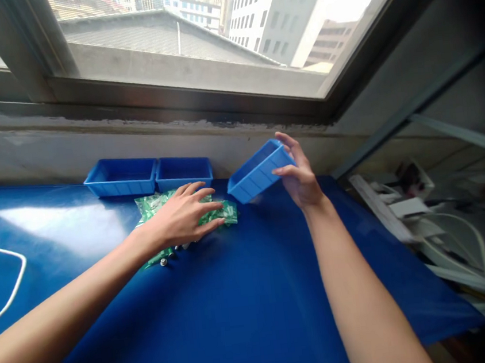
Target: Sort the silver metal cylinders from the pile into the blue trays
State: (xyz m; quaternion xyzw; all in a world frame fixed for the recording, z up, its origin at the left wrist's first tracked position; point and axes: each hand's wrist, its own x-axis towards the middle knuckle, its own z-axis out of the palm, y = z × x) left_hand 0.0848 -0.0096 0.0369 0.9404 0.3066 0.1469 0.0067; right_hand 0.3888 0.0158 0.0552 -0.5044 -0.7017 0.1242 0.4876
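Three blue bins are in view at the far side of a blue worktop [259,301], and one of them is in a hand. The right hand [301,178] is clamped on the right end of the tilted bin [256,179], thumb on the near wall and fingers around the far side. That end is raised and the left end dips low; whether its lower corner touches the worktop cannot be told. The left hand [185,215] is palm down with its fingers spread apart, over a pile of green packets [228,212]; how firmly it touches them cannot be told. The two hands are apart.

The packets, in clear, shiny wrapping, lie left of the tilted bin and just on the near side of the other two. A small metal piece [163,262] lies at the near edge of the pile. The left bin [124,187] and the middle bin [183,183] stand upright side by side near the far wall [40,152], the left one longer. A white cable [24,263] curves across the worktop at far left. Beyond the wall is a window [135,63]; to the right, white boxes [409,208] sit among blurred clutter.
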